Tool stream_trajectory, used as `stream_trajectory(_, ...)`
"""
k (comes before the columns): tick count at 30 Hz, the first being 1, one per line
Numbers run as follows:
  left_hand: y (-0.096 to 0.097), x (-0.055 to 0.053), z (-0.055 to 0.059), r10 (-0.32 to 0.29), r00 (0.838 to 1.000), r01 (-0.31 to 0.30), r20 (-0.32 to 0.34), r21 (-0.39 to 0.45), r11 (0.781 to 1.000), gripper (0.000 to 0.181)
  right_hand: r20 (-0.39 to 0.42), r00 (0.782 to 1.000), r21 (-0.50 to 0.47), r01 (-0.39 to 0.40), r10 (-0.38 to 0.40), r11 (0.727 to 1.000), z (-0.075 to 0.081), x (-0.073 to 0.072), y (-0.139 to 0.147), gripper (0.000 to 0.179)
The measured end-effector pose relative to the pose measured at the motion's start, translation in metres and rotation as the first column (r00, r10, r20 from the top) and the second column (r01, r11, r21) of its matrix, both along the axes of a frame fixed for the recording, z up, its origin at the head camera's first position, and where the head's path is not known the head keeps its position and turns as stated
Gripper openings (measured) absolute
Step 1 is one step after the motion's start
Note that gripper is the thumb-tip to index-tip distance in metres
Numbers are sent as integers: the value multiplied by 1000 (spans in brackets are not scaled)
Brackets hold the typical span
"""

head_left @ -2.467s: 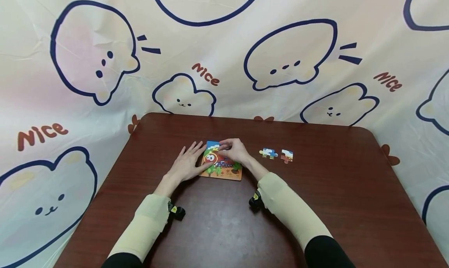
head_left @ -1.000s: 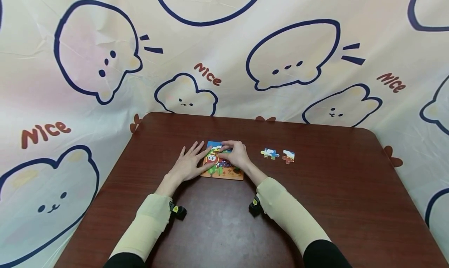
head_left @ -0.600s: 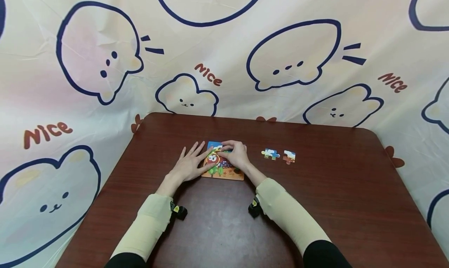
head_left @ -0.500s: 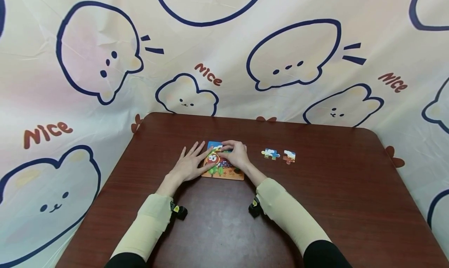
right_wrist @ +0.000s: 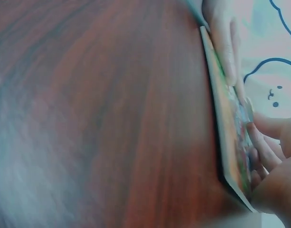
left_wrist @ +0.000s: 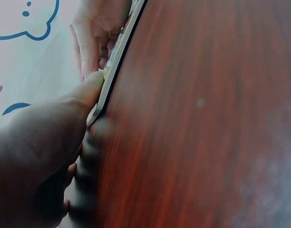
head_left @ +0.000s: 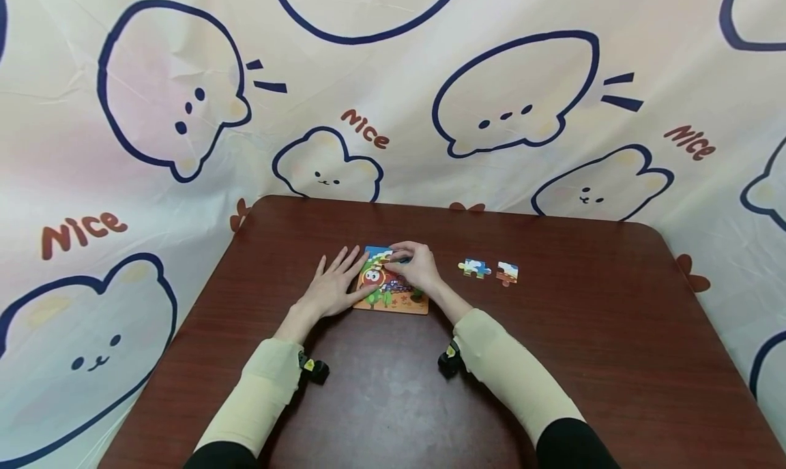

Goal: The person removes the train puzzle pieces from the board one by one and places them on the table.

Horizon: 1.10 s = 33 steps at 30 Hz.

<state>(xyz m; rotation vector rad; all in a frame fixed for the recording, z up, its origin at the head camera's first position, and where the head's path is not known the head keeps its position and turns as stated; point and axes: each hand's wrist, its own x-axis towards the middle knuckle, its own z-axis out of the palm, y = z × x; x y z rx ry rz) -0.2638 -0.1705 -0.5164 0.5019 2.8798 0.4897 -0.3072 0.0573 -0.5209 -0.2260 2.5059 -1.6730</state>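
Observation:
A colourful jigsaw puzzle board with a red cartoon figure lies on the table, partly covered by both hands. My left hand is spread flat at its left side, with the thumb over the picture and fingertips along the edge. Over the board's upper right part, my right hand pinches a puzzle piece between thumb and finger. The piece shows as a thin tilted edge in the right wrist view. The left wrist view shows the left thumb pressing on the board's near edge.
Two loose puzzle pieces lie right of the board: a blue and white one and a brown and white one. The dark wooden table meets a cartoon-printed cloth at its far edge.
Over the last half second my right hand has shifted slightly up and right, uncovering more of the picture. My left hand and the loose pieces have stayed put.

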Motion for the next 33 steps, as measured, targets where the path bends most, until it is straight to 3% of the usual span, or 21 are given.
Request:
stream_trajectory(9, 3, -3, 2, 0, 1000, 0, 19, 5, 1000, 87, 1, 999, -69, -33, 33, 997, 16, -4, 17, 37)
stream_trajectory(15, 4, -2, 0, 6, 1000, -6, 18, 3, 1000, 87, -12, 999, -80, -50, 49, 996, 19, -1, 37, 37)
stream_trajectory(33, 1, 0, -3, 20, 1000, -20, -7, 33, 999, 87, -61, 997, 58, -32, 36, 998, 16, 9, 105, 39)
